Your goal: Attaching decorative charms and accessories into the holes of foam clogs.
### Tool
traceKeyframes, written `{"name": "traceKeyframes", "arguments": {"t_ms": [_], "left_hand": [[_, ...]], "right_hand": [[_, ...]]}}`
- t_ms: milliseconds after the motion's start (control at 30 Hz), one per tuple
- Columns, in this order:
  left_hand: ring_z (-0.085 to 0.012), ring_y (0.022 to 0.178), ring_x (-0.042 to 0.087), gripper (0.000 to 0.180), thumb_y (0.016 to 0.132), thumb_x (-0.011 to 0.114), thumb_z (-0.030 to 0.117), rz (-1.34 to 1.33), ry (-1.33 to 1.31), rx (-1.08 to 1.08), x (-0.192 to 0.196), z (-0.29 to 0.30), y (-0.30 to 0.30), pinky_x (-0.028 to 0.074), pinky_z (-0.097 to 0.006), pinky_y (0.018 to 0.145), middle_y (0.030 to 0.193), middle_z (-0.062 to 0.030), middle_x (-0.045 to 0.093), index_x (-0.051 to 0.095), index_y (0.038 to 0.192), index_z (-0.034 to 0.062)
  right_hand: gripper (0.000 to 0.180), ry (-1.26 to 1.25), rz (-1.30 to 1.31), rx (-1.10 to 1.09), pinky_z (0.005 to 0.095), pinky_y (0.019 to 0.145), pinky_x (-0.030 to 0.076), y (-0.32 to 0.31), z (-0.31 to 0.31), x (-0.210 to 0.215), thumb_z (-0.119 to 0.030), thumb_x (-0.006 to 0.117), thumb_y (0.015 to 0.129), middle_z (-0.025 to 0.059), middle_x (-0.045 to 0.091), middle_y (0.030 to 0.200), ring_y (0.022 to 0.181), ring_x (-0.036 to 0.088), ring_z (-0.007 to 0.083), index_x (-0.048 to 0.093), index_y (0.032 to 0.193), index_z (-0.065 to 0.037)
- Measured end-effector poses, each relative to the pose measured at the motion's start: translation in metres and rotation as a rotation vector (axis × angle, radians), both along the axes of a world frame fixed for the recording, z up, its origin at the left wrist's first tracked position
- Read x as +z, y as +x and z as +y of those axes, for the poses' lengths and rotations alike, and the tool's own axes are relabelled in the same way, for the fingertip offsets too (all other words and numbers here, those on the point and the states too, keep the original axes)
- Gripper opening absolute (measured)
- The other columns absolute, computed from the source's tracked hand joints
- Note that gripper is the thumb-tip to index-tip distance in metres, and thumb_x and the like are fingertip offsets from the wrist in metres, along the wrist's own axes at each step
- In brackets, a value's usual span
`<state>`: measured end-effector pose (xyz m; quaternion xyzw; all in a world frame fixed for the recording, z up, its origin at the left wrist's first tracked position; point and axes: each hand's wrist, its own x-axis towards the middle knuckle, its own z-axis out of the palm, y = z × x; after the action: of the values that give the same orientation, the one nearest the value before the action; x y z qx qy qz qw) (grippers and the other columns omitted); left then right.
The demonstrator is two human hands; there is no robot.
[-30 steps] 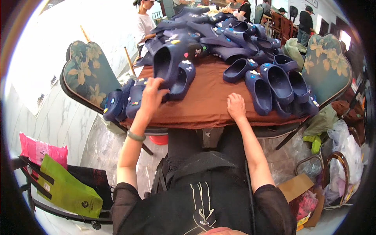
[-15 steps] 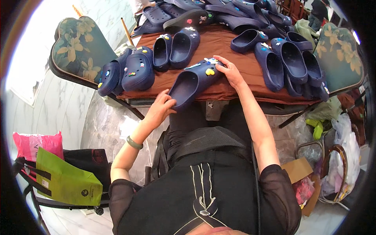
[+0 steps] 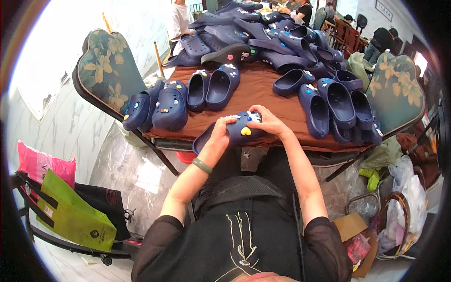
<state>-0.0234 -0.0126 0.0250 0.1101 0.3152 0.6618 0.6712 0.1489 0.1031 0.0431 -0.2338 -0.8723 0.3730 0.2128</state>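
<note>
A dark blue clog [image 3: 237,125] with a yellow charm [image 3: 245,131] and white and blue charms on its upper lies sideways at the table's near edge. My left hand [image 3: 220,133] is closed on its near side, fingertips at a pale charm on the upper. With thumb and fingers, my right hand [image 3: 267,123] grips the toe end around a white-and-blue charm. The left hand and wrist partly cover the clog's opening. A pair of decorated clogs [image 3: 223,87] stands just beyond, on the brown cloth [image 3: 253,89].
More finished-looking clogs [image 3: 170,104] stand at the left, and several others [image 3: 337,103] at the right. A large heap of clogs [image 3: 225,35] fills the far side. Floral chair backs [image 3: 110,70] flank the table. Bags [image 3: 77,211] hang at lower left; people sit far back.
My left hand has moved from the clog's heel end to its upper. My right hand's fingers have closed on the toe charm. The view has tilted up, showing more of the room.
</note>
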Motion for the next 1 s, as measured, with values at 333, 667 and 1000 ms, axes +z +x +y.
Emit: {"name": "traceKeyframes", "arguments": {"t_ms": [333,667,1000], "left_hand": [[-0.0297,0.085,0.064,0.033,0.073,0.058,0.001,0.051,0.132,0.165,-0.021,0.004,0.000,0.054,-0.040,0.080,0.099,-0.0181,0.061,0.052,0.105,-0.0042],[-0.0267,0.088,0.062,0.030,0.074,0.057,0.000,0.060,0.151,0.139,-0.018,0.005,0.000,0.051,-0.036,0.083,0.099,-0.0155,0.061,0.055,0.104,-0.0037],[-0.0230,0.085,0.064,0.024,0.075,0.062,0.002,0.183,0.135,0.268,-0.020,-0.001,0.006,0.052,-0.033,0.078,0.096,-0.0138,0.063,0.060,0.099,-0.0039]], "right_hand": [[0.034,0.824,-0.048,-0.104,0.0450,0.084,0.046,-0.034,-0.005,-0.024,-0.033,0.050,0.091,0.0172,0.058,0.105,0.098,0.056,0.0350,0.058,0.102,-0.002],[0.035,0.582,-0.083,-0.324,0.0471,0.074,0.050,-0.047,-0.001,-0.022,-0.032,0.044,0.094,0.0214,0.063,0.087,0.081,0.063,0.0379,0.059,0.088,0.000],[0.040,0.209,-0.234,-0.609,0.0491,0.087,0.045,-0.066,0.018,-0.014,-0.034,0.041,0.093,0.0253,0.059,0.106,0.102,0.057,0.0403,0.059,0.104,0.000]]}}
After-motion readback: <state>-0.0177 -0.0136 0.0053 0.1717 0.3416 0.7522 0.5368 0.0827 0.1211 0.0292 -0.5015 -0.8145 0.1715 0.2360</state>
